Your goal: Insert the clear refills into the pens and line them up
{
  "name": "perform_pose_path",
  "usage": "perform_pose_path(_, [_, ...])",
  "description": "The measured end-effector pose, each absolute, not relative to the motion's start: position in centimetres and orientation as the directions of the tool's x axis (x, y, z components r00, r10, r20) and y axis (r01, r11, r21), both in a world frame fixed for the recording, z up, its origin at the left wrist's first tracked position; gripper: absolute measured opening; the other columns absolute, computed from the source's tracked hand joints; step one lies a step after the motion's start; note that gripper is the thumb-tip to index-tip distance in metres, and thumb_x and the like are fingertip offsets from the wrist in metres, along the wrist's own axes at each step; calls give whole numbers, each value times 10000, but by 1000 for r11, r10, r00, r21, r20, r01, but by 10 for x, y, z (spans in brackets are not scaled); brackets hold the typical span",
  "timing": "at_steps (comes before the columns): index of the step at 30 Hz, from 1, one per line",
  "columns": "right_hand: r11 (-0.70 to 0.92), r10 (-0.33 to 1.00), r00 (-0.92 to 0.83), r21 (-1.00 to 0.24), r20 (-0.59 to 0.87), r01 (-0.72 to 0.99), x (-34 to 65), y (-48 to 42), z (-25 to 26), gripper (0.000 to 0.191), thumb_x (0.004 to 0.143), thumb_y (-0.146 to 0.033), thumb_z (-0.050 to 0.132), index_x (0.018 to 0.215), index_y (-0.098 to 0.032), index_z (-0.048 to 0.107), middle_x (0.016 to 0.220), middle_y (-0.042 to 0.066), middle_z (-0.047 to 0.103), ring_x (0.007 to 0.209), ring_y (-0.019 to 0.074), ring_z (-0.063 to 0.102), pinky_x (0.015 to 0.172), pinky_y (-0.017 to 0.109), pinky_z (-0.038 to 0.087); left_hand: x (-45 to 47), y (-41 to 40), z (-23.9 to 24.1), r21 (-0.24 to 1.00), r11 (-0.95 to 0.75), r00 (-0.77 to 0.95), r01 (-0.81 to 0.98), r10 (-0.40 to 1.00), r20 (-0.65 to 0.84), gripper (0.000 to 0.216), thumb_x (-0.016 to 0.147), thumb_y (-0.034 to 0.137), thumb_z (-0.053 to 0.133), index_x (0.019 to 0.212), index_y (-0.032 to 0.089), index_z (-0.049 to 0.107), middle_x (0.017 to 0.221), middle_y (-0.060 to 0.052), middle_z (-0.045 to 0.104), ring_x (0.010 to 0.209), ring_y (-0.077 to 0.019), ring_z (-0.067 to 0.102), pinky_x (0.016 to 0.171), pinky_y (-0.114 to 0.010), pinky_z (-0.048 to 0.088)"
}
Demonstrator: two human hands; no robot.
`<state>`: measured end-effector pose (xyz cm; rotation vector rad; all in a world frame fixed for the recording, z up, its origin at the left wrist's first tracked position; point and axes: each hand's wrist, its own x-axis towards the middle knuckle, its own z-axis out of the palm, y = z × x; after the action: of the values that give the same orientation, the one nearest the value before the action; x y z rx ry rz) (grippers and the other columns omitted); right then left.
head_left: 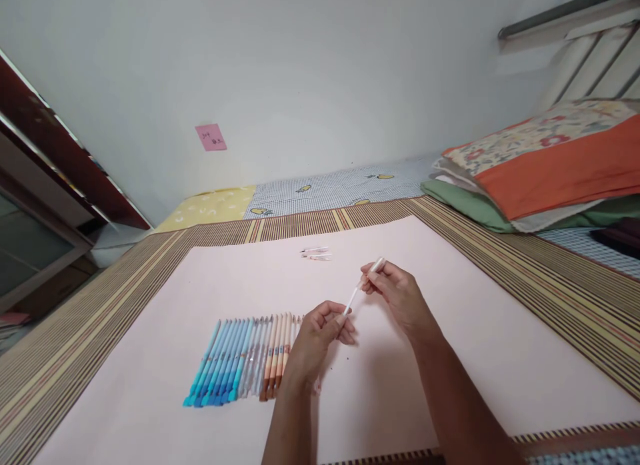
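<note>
My right hand [395, 293] pinches the upper part of a thin white pen [361, 283], which slants down to the left. My left hand [320, 335] is closed around the pen's lower tip. Both hands hover over a pale pink sheet [450, 358]. To the left of my left hand lies a tight row of several pens [245, 360], blue ones on the left, clear ones in the middle, orange ones on the right, partly hidden by my left wrist.
Two small clear pen caps [315, 253] lie farther back on the sheet. A striped mat [575, 298] surrounds the sheet. Folded bedding and a pillow [550, 165] are stacked at the right. A pink note [211, 137] sticks on the white wall.
</note>
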<state>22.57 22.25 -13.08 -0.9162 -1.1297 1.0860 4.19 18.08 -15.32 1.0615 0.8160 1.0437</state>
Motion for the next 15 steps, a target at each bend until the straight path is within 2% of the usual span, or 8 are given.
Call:
perform_pose_path(11, [223,975,77,-941,210,-256,227,222,-132,232,810,-396,729,910,-188,703,745,21,681,694,153,611,697,308,498,43,180,-148,938,167,326,-305,943,-62,318,813,390,763,969,126,674,768,-60,706,596,-131,626,649,-272,479])
perform_pose_path(15, [209,976,-9,-956,216,-206,219,221,-132,228,809,-392,722,902,-185,704,730,18,675,684,159,612,686,311,500,43,180,-149,930,165,324,-327,944,-54,341,803,403,774,966,122,670,760,-58,703,591,-131,625,651,-274,483])
